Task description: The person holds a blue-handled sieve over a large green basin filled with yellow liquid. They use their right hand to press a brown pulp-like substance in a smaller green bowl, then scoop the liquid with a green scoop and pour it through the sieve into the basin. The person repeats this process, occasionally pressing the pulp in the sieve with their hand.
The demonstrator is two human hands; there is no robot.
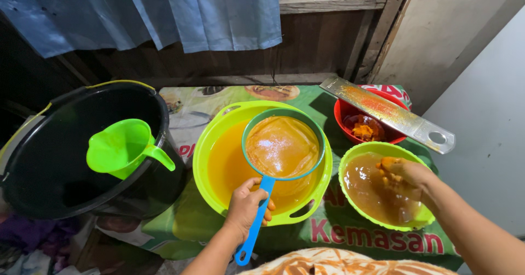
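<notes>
Over the big bowl [219,138], left hand [246,204] grips the strainer [281,149].

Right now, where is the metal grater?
In the head view, the metal grater lies at upper right across the red bowl, behind the small green bowl where the right hand dips.

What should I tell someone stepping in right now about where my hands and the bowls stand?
Left hand: closed in a grip on the blue handle of the round mesh strainer, held over the large lime-green plastic basin.
Right hand: dipped in the smaller lime-green bowl, fingers coated in orange pulp.
Done: orange liquid already fills the basin, and wet pulp sits in the strainer.
Left: brownish liquid and pulp remain in the smaller bowl.
Nearby: red bowl with orange pieces, flat metal grater across it, green plastic jug inside the black bucket.
</notes>
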